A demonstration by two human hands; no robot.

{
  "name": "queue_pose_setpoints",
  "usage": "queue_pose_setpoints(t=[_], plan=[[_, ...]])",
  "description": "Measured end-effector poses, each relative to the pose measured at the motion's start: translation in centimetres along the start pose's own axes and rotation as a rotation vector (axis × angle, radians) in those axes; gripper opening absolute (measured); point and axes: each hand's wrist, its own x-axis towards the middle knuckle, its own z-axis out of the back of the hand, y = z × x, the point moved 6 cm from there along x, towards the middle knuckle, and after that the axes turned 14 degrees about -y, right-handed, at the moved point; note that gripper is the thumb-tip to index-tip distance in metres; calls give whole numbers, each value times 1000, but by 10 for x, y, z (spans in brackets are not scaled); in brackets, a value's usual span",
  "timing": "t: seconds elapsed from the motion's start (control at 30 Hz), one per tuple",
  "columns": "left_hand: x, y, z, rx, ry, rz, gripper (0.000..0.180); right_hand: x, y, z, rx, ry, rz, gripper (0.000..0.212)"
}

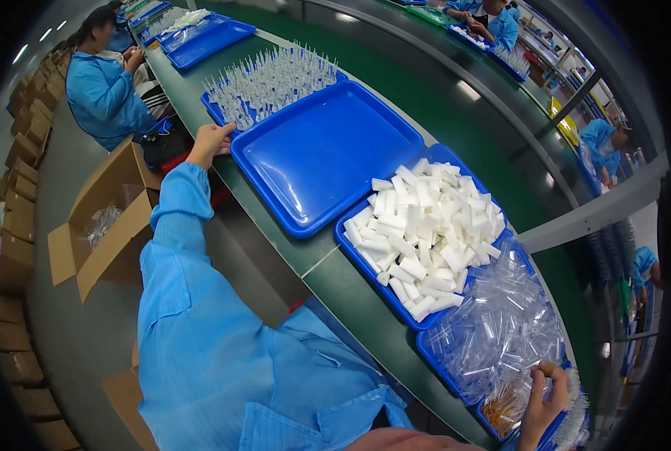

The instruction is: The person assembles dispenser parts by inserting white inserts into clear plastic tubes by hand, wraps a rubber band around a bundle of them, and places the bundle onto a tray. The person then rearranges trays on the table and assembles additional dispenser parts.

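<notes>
My left hand [211, 144] reaches to the near left corner of a blue tray holding many upright translucent pieces with thin tips [271, 83]; its fingers close at the rim. My right hand [543, 402] is at the lower right, thumb and index finger curled together; whatever they may hold is too small to make out. Below that hand lie clear plastic tubes [501, 316] heaped in a blue tray, beside a small heap of orange-brown pieces [498, 413]. White cylindrical pieces [425, 229] fill the tray in the middle. Between them and the upright pieces sits a bare blue tray [328, 154].
The trays line a long green worktable [350, 278]. An open cardboard box [113, 218] with clear plastic inside stands on the floor at left, near stacked cartons [19, 248]. A person in blue [106, 94] sits farther along; others work across at right. A metal post [598, 203] slants nearby.
</notes>
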Motion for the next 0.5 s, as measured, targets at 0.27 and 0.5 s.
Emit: queue_pose_setpoints(t=[0.27,0.5], plan=[[8,-46,-18,-549,152,53,40,-17,16,9,29,22,-62,6],[-60,-75,-13,-648,161,-113,20,-22,6,11,126,-87,-161,11]])
